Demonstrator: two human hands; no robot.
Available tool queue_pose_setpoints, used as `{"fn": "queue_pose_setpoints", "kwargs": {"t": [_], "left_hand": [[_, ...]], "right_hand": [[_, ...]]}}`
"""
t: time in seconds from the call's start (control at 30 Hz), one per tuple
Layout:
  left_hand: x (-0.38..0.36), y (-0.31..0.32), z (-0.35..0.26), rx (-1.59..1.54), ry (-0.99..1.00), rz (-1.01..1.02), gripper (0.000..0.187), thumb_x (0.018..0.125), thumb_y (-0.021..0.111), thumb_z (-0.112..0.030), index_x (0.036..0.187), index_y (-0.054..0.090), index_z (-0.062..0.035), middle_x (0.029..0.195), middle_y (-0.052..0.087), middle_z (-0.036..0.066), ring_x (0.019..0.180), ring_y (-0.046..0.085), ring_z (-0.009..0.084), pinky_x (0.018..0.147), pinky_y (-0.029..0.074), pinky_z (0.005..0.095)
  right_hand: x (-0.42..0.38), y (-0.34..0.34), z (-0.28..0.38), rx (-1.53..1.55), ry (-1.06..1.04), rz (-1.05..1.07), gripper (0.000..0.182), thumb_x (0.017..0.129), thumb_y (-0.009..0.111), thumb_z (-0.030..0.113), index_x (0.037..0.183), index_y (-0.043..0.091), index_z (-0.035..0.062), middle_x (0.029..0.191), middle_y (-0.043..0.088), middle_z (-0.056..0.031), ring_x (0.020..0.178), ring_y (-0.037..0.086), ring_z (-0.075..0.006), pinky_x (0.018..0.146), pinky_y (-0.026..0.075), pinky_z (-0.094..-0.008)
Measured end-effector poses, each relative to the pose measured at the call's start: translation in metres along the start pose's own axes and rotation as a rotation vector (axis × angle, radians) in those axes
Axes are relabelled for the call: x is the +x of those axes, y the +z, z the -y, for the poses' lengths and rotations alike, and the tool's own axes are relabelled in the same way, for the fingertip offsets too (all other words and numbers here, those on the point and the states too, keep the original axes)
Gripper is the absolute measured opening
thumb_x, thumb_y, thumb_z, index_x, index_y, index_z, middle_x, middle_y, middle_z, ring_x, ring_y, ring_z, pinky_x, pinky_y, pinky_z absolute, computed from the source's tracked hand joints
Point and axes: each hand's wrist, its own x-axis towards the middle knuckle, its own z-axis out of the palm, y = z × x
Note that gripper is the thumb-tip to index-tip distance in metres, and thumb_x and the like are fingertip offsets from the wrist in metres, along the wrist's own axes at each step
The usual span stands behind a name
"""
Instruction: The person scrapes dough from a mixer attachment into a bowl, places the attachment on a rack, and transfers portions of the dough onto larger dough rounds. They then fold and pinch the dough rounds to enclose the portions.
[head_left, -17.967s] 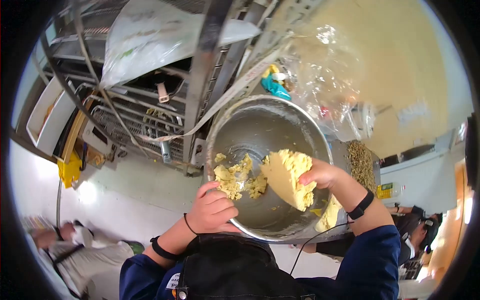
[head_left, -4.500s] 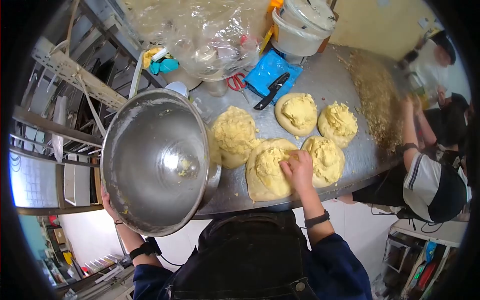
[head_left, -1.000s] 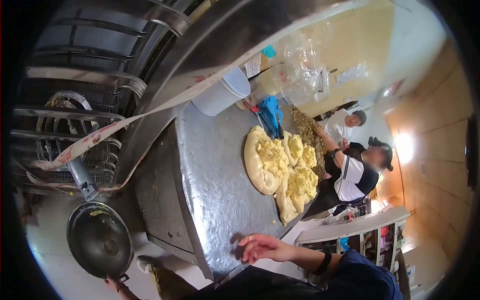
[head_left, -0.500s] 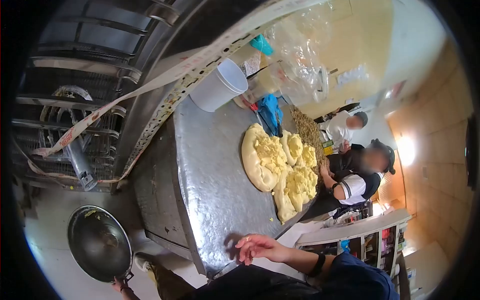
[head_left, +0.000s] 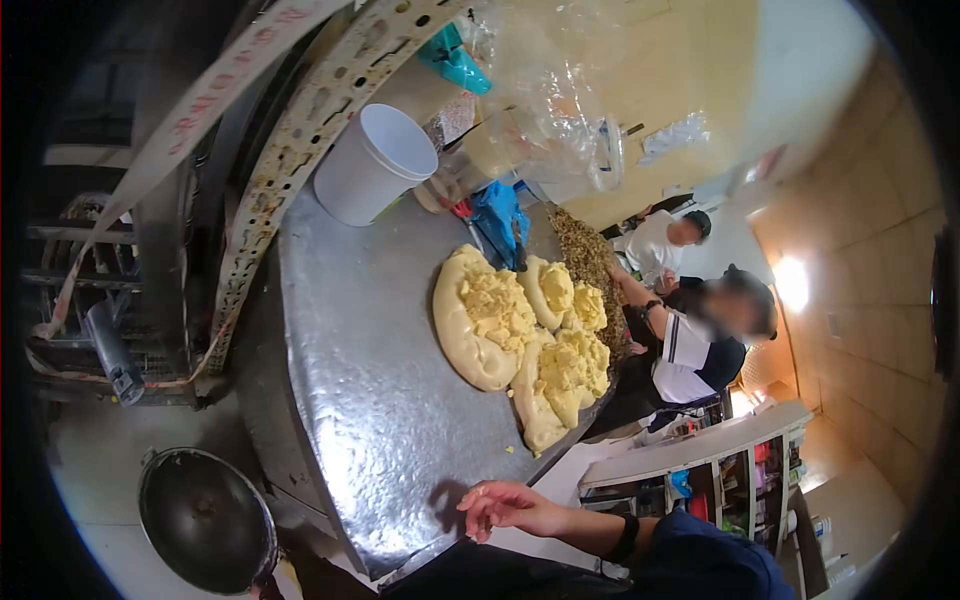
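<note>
Right hand (head_left: 505,505) empty above table (head_left: 370,400)

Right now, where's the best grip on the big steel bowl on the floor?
Probably the thin rolled rim of the steel bowl, on the side nearest the table, coming from above. It sits mouth-up with smooth curved walls and no handle visible. The right hand hovers open at the table's edge; the left hand isn't visible.

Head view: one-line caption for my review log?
Right hand hovers open over steel table; dough rounds beyond, bowl on floor.
</note>
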Motion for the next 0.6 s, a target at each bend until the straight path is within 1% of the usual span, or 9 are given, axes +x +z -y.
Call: {"fn": "queue_pose_setpoints", "kwargs": {"t": [0.23,0.33,0.37,0.4,0.43,0.5,0.53,0.57,0.6], "left_hand": [[-0.078,-0.007,-0.047,0.271,-0.087,0.246,0.05,0.093,0.039,-0.033,0.133,0.031,-0.0042,0.13,0.042,0.016,0.116,0.045,0.0307,0.091,0.044,0.0413],[-0.117,-0.015,-0.075,0.459,-0.093,0.363,0.056,0.095,0.035,-0.037,0.14,0.024,-0.0054,0.137,0.037,0.017,0.123,0.041,0.0322,0.096,0.042,0.0426],[-0.114,-0.024,-0.075,0.546,-0.04,0.369,0.055,0.095,0.033,-0.037,0.14,0.026,-0.0067,0.135,0.039,0.017,0.123,0.041,0.0331,0.098,0.04,0.0451],[-0.11,-0.005,-0.082,0.747,-0.117,0.196,0.056,0.094,0.034,-0.04,0.14,0.028,-0.0088,0.132,0.042,0.015,0.119,0.044,0.0327,0.094,0.042,0.0454],[-0.109,-0.016,-0.085,0.787,-0.017,0.286,0.057,0.092,0.036,-0.043,0.14,0.028,-0.0125,0.132,0.043,0.012,0.114,0.047,0.0311,0.089,0.044,0.0445],[-0.105,-0.005,-0.095,0.978,-0.034,0.153,0.052,0.089,0.039,-0.051,0.128,0.038,-0.0168,0.11,0.053,0.009,0.092,0.057,0.0283,0.069,0.047,0.0452],[-0.093,-0.01,-0.099,1.099,0.047,0.259,0.055,0.086,0.037,-0.059,0.122,0.041,-0.0173,0.1,0.055,0.008,0.077,0.06,0.0275,0.051,0.044,0.0409],[-0.108,-0.007,-0.106,1.046,0.066,0.315,0.06,0.084,0.031,-0.064,0.121,0.042,-0.0173,0.095,0.056,0.009,0.067,0.059,0.0267,0.039,0.038,0.0353],[-0.133,0.0,-0.119,1.154,0.114,0.346,0.055,0.085,0.034,-0.057,0.118,0.044,-0.0152,0.094,0.056,0.009,0.068,0.06,0.0258,0.042,0.04,0.0345]], "right_hand": [[-0.016,-0.019,-0.004,0.071,-0.025,0.014,0.037,0.092,0.051,0.018,0.125,0.044,0.0018,0.101,0.059,-0.0127,0.087,0.059,-0.0186,0.078,0.047,-0.0301],[-0.027,-0.029,-0.006,0.106,-0.055,0.026,0.036,0.092,0.05,0.016,0.125,0.043,0.0014,0.102,0.058,-0.0135,0.089,0.059,-0.0193,0.08,0.047,-0.0314],[-0.031,-0.031,-0.006,0.122,-0.076,0.024,0.036,0.092,0.05,0.015,0.125,0.043,0.0012,0.102,0.058,-0.0139,0.091,0.058,-0.0195,0.081,0.047,-0.032],[-0.035,-0.034,-0.003,0.15,-0.1,0.039,0.036,0.092,0.05,0.015,0.125,0.043,0.0012,0.102,0.058,-0.0139,0.091,0.058,-0.0195,0.081,0.047,-0.032],[-0.04,-0.038,0.002,0.146,-0.142,0.034,0.036,0.091,0.051,0.013,0.124,0.044,0.0008,0.104,0.058,-0.014,0.094,0.058,-0.0201,0.083,0.046,-0.0329],[-0.053,-0.047,0.006,0.18,-0.226,0.043,0.035,0.091,0.051,0.011,0.124,0.044,0.0005,0.105,0.058,-0.0141,0.097,0.057,-0.0207,0.084,0.046,-0.0337],[-0.059,-0.055,0.005,0.136,-0.293,-0.016,0.034,0.09,0.052,0.009,0.122,0.045,0.0007,0.107,0.057,-0.0139,0.1,0.056,-0.0215,0.086,0.045,-0.0345],[-0.066,-0.06,0.005,0.097,-0.363,-0.08,0.033,0.089,0.053,0.007,0.121,0.047,0.001,0.109,0.057,-0.0137,0.103,0.055,-0.0224,0.088,0.044,-0.0352],[-0.075,-0.066,0.013,0.055,-0.412,-0.159,0.03,0.087,0.055,0.006,0.116,0.05,0.0013,0.113,0.056,-0.0128,0.107,0.054,-0.0236,0.091,0.042,-0.0366]]}}
